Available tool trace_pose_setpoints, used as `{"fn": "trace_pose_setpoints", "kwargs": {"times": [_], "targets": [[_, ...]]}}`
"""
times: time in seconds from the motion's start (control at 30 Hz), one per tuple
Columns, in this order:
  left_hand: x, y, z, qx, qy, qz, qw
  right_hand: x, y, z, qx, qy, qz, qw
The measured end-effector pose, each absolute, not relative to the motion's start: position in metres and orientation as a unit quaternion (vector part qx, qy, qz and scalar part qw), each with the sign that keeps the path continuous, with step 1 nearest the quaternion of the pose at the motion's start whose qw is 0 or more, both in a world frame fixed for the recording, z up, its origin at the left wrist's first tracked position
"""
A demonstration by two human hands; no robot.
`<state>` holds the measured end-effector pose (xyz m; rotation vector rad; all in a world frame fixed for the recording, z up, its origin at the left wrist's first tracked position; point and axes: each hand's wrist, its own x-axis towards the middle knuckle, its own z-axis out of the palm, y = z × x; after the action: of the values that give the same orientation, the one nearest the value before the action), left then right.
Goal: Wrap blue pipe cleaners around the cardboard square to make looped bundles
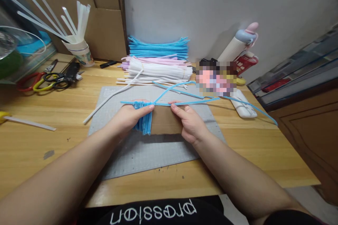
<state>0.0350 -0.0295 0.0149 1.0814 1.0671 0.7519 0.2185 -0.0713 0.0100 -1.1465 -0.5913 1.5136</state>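
A piece of brown cardboard is held above the grey cutting mat, with blue pipe cleaners wrapped side by side around its left part. My left hand is closed on the wrapped end, its thumb pressing near the top edge. My right hand grips the cardboard's right end, thumb and index finger pinching a blue pipe cleaner that runs along the top edge. Another blue strand bends up and right from near my left thumb. The fingers behind the cardboard are mostly hidden.
Bundles of blue, pink and white pipe cleaners lie by the wall. At left are a paper cup of white sticks, scissors and pliers. A bottle and a white object stand right, near a pixelated patch.
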Motion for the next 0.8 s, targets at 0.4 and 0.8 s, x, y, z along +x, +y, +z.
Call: {"fn": "trace_pose_setpoints", "kwargs": {"times": [0.4, 0.8], "targets": [[0.036, -0.029, 0.012, 0.460, 0.529, 0.375, 0.606, 0.238, -0.068, 0.022, -0.537, -0.465, 0.579, 0.400], [0.031, -0.033, 0.020, 0.646, 0.500, 0.302, 0.492, 0.240, -0.053, 0.078, -0.455, -0.866, -0.018, 0.205]]}}
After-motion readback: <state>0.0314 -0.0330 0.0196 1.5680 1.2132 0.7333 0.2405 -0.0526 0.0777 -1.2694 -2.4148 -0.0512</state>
